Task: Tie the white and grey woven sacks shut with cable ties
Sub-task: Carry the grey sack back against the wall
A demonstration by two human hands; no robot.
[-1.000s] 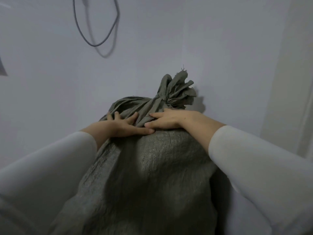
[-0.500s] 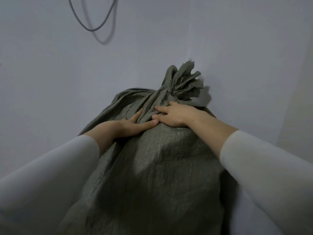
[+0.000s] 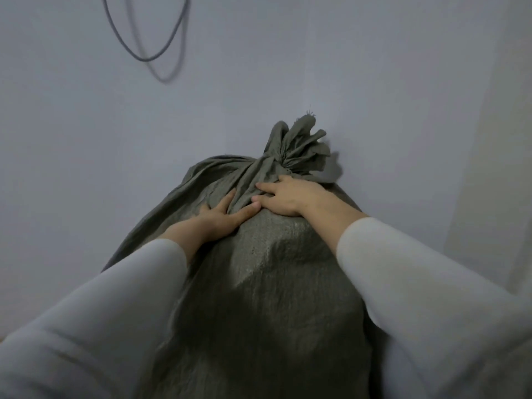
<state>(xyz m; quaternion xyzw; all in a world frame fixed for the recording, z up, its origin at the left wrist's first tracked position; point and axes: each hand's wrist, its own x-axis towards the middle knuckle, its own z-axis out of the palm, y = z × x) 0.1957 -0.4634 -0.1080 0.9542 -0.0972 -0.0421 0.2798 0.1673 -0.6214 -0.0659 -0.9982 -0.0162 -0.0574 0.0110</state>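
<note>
1. The left hand (image 3: 221, 216) lies flat and open on the upper shoulder of the grey woven sack (image 3: 259, 298), fingers spread and pressing into the folds just below the gathered neck; it grips nothing.
2. The right hand (image 3: 283, 198) also rests open, palm down, on the sack's top beside the neck, its thumb close to the left index finger; it too holds nothing, only pressing the fabric.
3. Compared with a second ago, both hands have slid a little further up the sack toward the neck, and the sack has settled nearer the wall (image 3: 86, 168); the right hand now sits just under the bunched tuft (image 3: 296, 151) rather than lower on the crown.
4. The neck is cinched tight and the mouth flares above it into a frayed tuft, so this sack looks already closed; the tie itself is too small or hidden in the folds to make out; the hands appear to be patting or pushing the finished sack into place.
5. The sack lies directly under and between both hands, its body running down toward the person between the two white sleeves (image 3: 417, 283); its tuft touches or nearly touches the wall.
6. A grey cord (image 3: 149, 57) hangs in a loop on the wall, well apart from the sack; no white sack is in view.
</note>
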